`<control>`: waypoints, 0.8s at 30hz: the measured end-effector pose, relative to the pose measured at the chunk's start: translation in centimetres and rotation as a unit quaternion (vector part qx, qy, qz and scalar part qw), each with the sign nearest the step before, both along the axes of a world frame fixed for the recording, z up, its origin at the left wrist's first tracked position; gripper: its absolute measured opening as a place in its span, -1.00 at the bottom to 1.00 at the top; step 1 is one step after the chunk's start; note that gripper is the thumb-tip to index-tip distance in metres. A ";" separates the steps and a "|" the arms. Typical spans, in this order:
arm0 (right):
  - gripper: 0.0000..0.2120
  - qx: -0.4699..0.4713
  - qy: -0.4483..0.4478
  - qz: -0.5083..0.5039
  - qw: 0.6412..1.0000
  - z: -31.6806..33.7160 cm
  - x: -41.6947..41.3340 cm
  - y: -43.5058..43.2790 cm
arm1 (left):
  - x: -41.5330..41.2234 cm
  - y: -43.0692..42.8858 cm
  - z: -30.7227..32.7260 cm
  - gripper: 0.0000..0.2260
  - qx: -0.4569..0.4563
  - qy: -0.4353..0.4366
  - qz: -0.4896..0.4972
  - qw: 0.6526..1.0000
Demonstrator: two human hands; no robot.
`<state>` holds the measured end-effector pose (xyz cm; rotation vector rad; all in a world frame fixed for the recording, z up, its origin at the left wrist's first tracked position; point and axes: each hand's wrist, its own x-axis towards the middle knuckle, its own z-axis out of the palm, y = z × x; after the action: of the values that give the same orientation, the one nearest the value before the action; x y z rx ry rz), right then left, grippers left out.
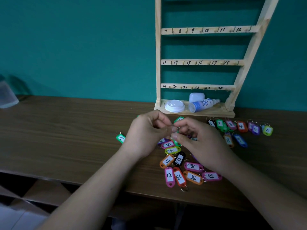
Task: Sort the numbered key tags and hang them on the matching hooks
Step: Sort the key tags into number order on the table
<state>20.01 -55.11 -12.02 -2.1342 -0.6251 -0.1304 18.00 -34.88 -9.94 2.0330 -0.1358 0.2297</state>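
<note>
My left hand (146,135) and my right hand (199,143) meet above the table, fingertips together, both pinching the ring of a green key tag (178,119) whose top shows just behind my fingers. Below my hands lies a loose pile of coloured tags, among them a pink tag 12 (169,176), an orange tag 24 (193,177) and a pink tag 18 (211,176). A row of tags numbered from 1 (211,123) to 6 (267,130) lies at the right. A green tag 7 (120,138) sits alone at the left. The wooden hook rack (201,62) stands behind, its hooks bare.
On the rack's base lie a white lid (174,105), a white case (196,97) and a spray bottle (202,105). A translucent container (7,95) stands at the far left. The table's front edge (66,180) runs below my forearms. A teal wall is behind.
</note>
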 end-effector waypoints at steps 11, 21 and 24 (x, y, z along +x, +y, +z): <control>-0.83 -0.002 -0.009 -0.013 1.000 0.6 0.5 -1.9 | -0.9 0.7 0.5 -0.95 0.006 -0.003 -0.043 0.999; -0.81 0.027 -0.013 -0.057 0.998 1.5 1.3 -5.3 | -0.4 3.7 -0.2 -0.88 0.163 -0.004 0.003 0.987; -0.83 0.034 -0.012 -0.083 0.996 1.4 1.8 -6.7 | -0.2 3.0 -0.9 -0.89 0.231 -0.010 -0.009 0.973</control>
<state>21.81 -61.76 -10.58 -2.1189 -0.4507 -0.2662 17.76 -31.87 -10.86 2.4912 -0.2384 0.2211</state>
